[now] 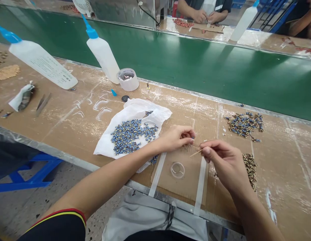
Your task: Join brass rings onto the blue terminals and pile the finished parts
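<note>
My right hand pinches a toothpick, its tip pointing left over the cardboard. My left hand is closed with thumb and fingertips together; whatever is in them is too small to make out. Just below the hands is a small clear dish with a little clear liquid. A white sheet to the left bears a heap of small blue and yellow pieces. Beyond my right hand lies a pile of blue and gold pieces; brownish-gold pieces are partly hidden behind the hand.
White squeeze bottles with blue tips and a tape roll stand at the back left. Tweezers lie on the left. A green conveyor belt runs behind the table. Across it, another person's hands work near red pieces.
</note>
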Demonstrator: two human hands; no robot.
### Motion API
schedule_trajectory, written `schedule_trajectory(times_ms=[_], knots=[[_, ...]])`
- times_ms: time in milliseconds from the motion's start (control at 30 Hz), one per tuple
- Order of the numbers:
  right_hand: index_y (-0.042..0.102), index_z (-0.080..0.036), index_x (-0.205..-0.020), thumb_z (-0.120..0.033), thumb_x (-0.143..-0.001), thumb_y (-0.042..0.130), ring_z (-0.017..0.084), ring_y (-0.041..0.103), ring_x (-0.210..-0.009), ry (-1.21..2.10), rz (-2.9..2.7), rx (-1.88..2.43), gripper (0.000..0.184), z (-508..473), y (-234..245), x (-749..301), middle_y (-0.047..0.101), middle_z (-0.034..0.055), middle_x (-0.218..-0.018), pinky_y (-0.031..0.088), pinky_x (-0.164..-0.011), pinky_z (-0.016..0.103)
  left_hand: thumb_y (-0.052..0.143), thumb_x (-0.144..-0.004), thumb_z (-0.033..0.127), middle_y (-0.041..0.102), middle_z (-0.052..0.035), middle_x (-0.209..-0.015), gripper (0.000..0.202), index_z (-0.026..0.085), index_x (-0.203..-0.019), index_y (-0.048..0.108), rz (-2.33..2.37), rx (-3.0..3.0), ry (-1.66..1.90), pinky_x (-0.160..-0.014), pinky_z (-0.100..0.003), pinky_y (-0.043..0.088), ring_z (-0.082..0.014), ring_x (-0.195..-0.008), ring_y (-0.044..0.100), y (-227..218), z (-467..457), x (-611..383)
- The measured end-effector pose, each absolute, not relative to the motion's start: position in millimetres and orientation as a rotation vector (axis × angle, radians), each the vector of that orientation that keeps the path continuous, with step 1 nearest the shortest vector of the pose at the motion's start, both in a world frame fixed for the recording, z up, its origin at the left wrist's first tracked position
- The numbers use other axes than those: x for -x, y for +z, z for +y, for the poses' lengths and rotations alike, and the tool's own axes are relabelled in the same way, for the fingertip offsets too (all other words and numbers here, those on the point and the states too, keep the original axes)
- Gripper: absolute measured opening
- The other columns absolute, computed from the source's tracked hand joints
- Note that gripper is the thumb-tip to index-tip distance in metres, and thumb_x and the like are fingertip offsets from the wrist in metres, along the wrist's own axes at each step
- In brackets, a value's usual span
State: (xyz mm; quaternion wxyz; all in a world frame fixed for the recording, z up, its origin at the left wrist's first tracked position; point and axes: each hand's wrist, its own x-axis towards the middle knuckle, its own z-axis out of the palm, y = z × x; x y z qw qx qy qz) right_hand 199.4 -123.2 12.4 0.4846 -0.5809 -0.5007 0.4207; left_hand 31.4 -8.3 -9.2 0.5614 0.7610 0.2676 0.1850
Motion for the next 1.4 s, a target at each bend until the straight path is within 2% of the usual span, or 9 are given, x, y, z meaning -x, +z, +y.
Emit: schedule_trajectory(times_ms=[133,233,400,667,1400], knots=[[0.073,-0.020,-0.088,-0.034,-0.082,0.073,0.012,0.061,-0.061,0.638,-1.019,1.480,0.016,-119,11,-203,0.072,0.0044,-0.079,0.050,-0.054,0.024,0.063,-0.084,0.016,0.071,-0.0032,-0.083,0.008,0.014,-0.091,0.065,0.628,-1.792,0.373,-0.073,-0.024,0.047,-0.0130,-0.079,0.064,-10,-8,-33],[0.073,-0.019,-0.088,-0.032,-0.082,0.073,0.014,0.066,-0.068,0.539,-1.025,1.499,0.015,-115,9,-201,0.073,0.0050,-0.081,0.053,-0.061,0.026,0.064,-0.084,0.018,0.071,-0.0039,-0.085,0.007,0.013,-0.090,0.066,0.628,-1.820,0.368,-0.073,-0.024,0.047,-0.0136,-0.080,0.065,-10,-8,-33],[0.073,-0.019,-0.089,-0.032,-0.084,0.071,0.014,0.066,-0.065,0.493,-1.094,1.544,0.014,-112,2,-199,0.074,0.0041,-0.080,0.053,-0.061,0.027,0.063,-0.085,0.018,0.072,-0.0039,-0.087,0.008,0.014,-0.092,0.066,0.615,-1.845,0.387,-0.075,-0.024,0.047,-0.0138,-0.082,0.065,-10,-8,-32],[0.074,-0.020,-0.091,-0.034,-0.085,0.070,0.018,0.070,-0.071,0.422,-1.193,1.618,0.016,-112,-6,-200,0.075,0.0046,-0.083,0.057,-0.069,0.032,0.062,-0.085,0.017,0.071,-0.0037,-0.086,0.008,0.014,-0.091,0.065,0.615,-1.880,0.380,-0.073,-0.024,0.046,-0.0140,-0.080,0.064,-10,-9,-33],[0.074,-0.021,-0.088,-0.034,-0.086,0.068,0.017,0.068,-0.067,0.400,-1.330,1.640,0.014,-112,-6,-200,0.075,0.0033,-0.081,0.054,-0.064,0.030,0.062,-0.084,0.013,0.070,-0.0019,-0.082,0.008,0.014,-0.090,0.065,0.626,-1.918,0.371,-0.071,-0.024,0.044,-0.0132,-0.077,0.062,-6,-10,-33]])
